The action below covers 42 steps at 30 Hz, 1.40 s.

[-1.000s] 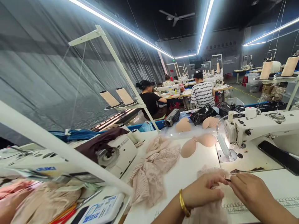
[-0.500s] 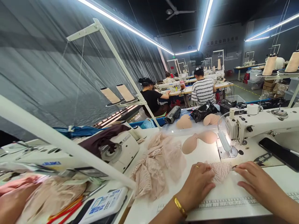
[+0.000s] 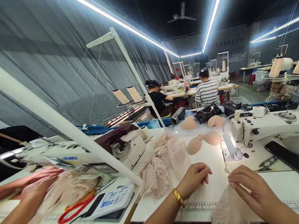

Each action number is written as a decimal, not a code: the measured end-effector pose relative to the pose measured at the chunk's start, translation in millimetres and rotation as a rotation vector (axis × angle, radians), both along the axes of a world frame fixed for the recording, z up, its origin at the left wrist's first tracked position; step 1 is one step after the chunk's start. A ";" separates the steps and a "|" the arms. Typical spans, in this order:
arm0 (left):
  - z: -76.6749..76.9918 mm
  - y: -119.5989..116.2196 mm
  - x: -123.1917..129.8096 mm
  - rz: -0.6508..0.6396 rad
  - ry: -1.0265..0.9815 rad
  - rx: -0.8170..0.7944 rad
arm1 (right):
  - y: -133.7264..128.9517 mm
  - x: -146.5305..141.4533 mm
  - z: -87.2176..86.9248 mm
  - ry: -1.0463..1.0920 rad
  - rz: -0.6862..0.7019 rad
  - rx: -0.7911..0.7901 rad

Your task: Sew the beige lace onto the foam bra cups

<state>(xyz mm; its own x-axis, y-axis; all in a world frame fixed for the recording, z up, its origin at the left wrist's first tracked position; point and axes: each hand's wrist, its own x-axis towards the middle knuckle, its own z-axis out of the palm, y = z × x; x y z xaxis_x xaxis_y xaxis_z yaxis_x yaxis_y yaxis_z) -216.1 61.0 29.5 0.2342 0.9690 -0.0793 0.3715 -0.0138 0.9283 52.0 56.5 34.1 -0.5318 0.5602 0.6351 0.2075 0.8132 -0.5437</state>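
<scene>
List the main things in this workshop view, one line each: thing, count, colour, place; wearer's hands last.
Near table: one, white, foreground
Near sewing machines: two, white, left and right
Joined cups: one pair, beige, on table
Lace heap: one, pale pink, left of cups
Snips: one, dark, right
Phone: one, black, right of snips
Camcorder: one, grey, behind cups
Plastic bags: several, black, beyond cups
Thread cones: four nearby, peach, left and right
Seated co-workers: at least three, dark, striped and pale tops, ahead
Left hand: one, bare, curled over table
Right hand: one, bare, holding pale fabric
</scene>
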 end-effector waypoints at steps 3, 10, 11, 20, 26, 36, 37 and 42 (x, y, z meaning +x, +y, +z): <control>13.7 -14.4 10.9 -0.052 -0.147 0.015 | 1.2 -3.8 -0.2 -0.056 -0.050 -0.116; 4.7 -30.7 39.3 -0.164 -0.146 -0.020 | -4.3 -4.9 10.5 -0.027 -0.059 -0.240; 0.4 -25.8 36.7 -0.138 -0.166 -0.087 | -6.2 -3.2 13.3 -0.005 -0.062 -0.273; 38.0 -27.7 15.3 -0.218 -0.004 0.113 | -14.5 -12.1 19.4 0.052 -0.052 -0.756; 46.1 8.1 3.6 -0.307 0.155 -0.105 | 7.6 -18.5 1.3 0.244 0.000 -0.985; 17.0 147.1 46.8 0.156 0.516 0.351 | 53.7 -15.7 -48.4 0.267 -0.115 -0.923; 13.1 151.4 51.6 0.169 0.501 0.363 | 54.8 -14.2 -49.6 0.260 -0.107 -0.914; 8.1 156.4 49.3 0.243 0.334 0.436 | 57.1 -12.2 -52.9 0.262 -0.093 -0.942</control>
<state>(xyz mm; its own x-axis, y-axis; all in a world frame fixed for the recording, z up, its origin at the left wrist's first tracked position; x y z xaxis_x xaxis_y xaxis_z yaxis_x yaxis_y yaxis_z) -166.8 217.4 37.6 0.0326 0.9512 0.3069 0.6825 -0.2455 0.6884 39.8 113.6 -18.8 -0.3658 0.9307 -0.0011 0.0288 0.0101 -0.9995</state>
